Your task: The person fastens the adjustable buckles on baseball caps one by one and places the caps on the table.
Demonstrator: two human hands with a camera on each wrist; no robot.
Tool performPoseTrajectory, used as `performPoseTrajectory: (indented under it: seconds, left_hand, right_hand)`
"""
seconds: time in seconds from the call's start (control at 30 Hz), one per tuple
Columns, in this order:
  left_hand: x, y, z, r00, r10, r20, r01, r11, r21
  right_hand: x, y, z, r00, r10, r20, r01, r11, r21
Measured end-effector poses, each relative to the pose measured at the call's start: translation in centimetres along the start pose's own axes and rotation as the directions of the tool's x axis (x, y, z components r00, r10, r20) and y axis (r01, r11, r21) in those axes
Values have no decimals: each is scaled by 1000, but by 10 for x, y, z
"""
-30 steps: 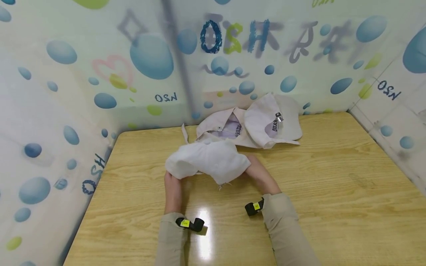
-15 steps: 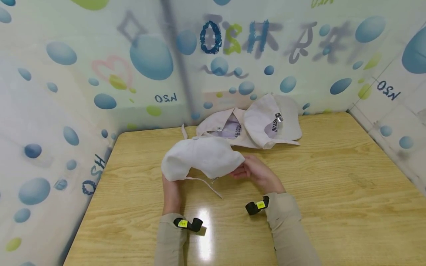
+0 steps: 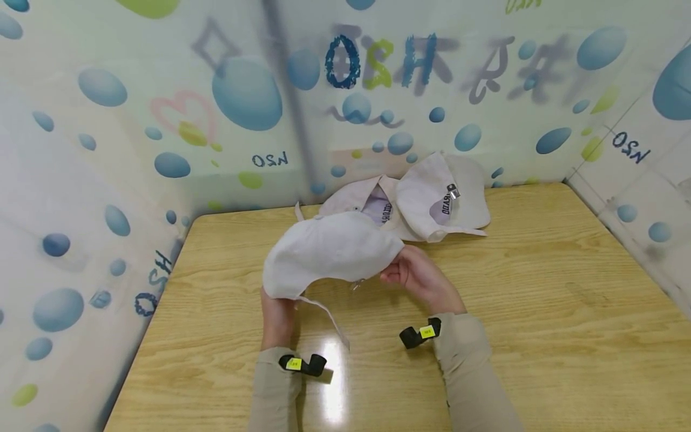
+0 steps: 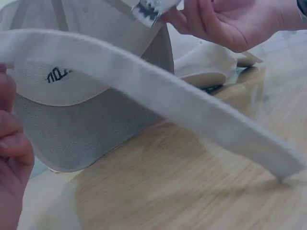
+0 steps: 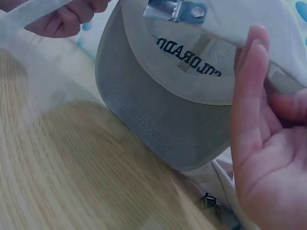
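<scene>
A white baseball cap (image 3: 329, 249) is held up over the table with its back opening toward me. My left hand (image 3: 278, 318) grips its left side, the fingers (image 4: 12, 139) curled at the edge. At the right side, my right hand (image 3: 423, 279) pinches the rim between thumb and fingers. The cap's loose strap (image 3: 329, 318) hangs down from near my left hand. On the other strap end sits a metal buckle (image 5: 177, 10) by the right hand. Inside the cap, dark COLORADO lettering (image 5: 189, 56) and the grey brim (image 5: 168, 124) show in the right wrist view.
Two more pale caps lie at the back of the wooden table (image 3: 540, 312) against the patterned wall: a left cap (image 3: 340, 203), partly behind the held one, and a right cap (image 3: 423, 195) with a metal buckle (image 3: 453, 191). Their straps stick out sideways.
The held cap has been tilted up and spread wider, its rim now arched. Its loose strap has come into sight and swung down. My right hand has shifted slightly to the right.
</scene>
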State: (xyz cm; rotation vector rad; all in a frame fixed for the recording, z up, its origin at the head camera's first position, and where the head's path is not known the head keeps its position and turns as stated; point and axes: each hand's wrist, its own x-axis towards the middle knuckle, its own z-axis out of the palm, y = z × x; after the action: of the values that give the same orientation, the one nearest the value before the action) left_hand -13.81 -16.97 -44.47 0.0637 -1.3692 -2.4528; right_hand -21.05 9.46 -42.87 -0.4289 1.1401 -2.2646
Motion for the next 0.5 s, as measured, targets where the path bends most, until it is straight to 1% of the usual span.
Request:
performPoseTrajectory:
  seconds: [0.07,0.1,0.13,0.2,0.27,0.33,0.4,0.47,0.5]
  left_hand:
    - [-3,1,-3,996,-54,75,60,995,-83]
    - [-4,2,-5,990,-76,121,92,987,-132]
    - [-4,2,-6,981,-94,168,124,977,-174]
    - [-5,4,-9,959,-115,258,175,960,-220]
    - [-5,5,-10,935,-113,337,202,949,-242]
    - [-6,6,-10,904,-106,414,222,944,-245]
    - [-5,7,-10,876,-91,473,235,938,-254]
    - [-5,7,-9,855,-71,513,241,932,-272]
    - [-5,7,-9,850,-64,523,241,930,-278]
  right_hand:
    - [1,0,0,999,-32,40,31,999,22]
    - [1,0,0,997,-49,61,47,998,35]
    - [1,0,-1,995,-65,81,61,997,50]
    - [2,0,0,989,-89,118,82,994,68]
    - [2,0,1,984,-102,148,93,993,67]
    - [1,0,3,981,-105,165,97,994,54]
    - [1,0,5,980,-99,171,94,995,34]
    - [1,1,7,981,-93,167,94,996,2]
    - [1,2,9,984,-83,156,85,996,-6]
